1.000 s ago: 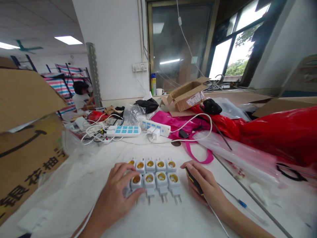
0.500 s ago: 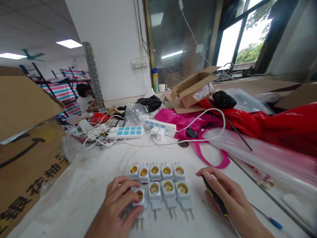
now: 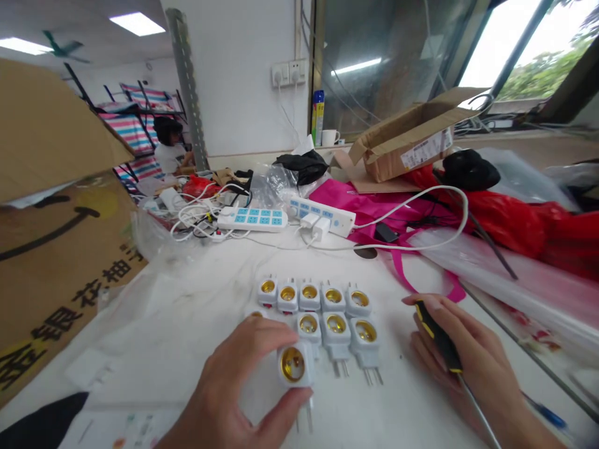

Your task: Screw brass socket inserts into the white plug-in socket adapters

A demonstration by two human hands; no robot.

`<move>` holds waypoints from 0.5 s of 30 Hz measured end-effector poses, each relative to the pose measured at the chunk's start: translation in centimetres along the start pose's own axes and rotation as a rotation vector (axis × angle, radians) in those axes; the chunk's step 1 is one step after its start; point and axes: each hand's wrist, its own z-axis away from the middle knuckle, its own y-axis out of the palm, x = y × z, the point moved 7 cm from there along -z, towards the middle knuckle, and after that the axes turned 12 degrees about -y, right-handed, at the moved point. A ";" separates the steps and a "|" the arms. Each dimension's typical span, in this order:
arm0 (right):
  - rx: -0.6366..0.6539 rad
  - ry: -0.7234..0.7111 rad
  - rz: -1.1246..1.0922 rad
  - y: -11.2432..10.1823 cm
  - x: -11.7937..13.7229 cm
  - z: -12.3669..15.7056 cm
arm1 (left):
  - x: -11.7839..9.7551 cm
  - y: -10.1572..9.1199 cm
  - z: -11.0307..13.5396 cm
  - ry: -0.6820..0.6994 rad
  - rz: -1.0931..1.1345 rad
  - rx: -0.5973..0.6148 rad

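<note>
My left hand (image 3: 234, 393) grips one white plug-in lamp socket (image 3: 294, 368) with a brass-lined hole, lifted a little off the white table (image 3: 196, 293) toward me, its prongs pointing down. Behind it several matching sockets (image 3: 322, 308) stand in two rows. My right hand (image 3: 468, 362) lies to the right of the rows, fingers closed around a screwdriver (image 3: 442, 346) with a black and yellow handle; its metal shaft runs back past my wrist.
A big cardboard box (image 3: 51, 206) fills the left side. Power strips (image 3: 255, 219) and white cables lie behind the sockets. Pink and red plastic bags (image 3: 515, 224) and an open carton (image 3: 412, 140) crowd the right. A person (image 3: 171, 149) sits far back left.
My left hand has pulled one socket out of the front row's left end and lifted it toward me. The view has shifted right and closer. My right hand still holds the screwdriver.
</note>
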 end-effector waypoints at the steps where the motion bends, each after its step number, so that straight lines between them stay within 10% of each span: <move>1: -0.011 -0.038 -0.005 -0.1 0.1 -0.2 | -0.3 0.4 0.2 0.001 0.009 0.012; 15: 0.024 -0.334 0.063 0.3 1.6 -0.4 | -3.5 6.3 3.2 0.079 0.175 0.291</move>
